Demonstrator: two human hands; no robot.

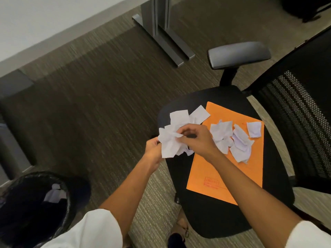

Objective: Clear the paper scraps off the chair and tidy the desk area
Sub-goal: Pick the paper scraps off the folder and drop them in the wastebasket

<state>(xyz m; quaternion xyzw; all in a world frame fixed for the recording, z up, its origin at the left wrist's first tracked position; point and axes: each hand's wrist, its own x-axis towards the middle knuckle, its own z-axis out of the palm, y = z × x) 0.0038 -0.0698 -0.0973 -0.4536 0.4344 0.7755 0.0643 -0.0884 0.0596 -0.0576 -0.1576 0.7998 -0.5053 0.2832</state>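
A black office chair [211, 212] stands at centre right with an orange envelope [222, 172] flat on its seat. Several crumpled white paper scraps [238, 140] lie on the envelope, and more scraps [180, 116] sit on the seat's far left edge. My left hand [153, 151] holds a bunch of crumpled scraps [169, 143] just off the seat's left edge. My right hand [195, 138] reaches across and pinches the same bunch from the right.
A black-lined waste bin [26, 208] with a few scraps inside stands on the carpet at lower left. Grey desk legs [166, 38] rise at the top centre. The chair's armrest [238, 54] and mesh backrest [300, 119] are on the right.
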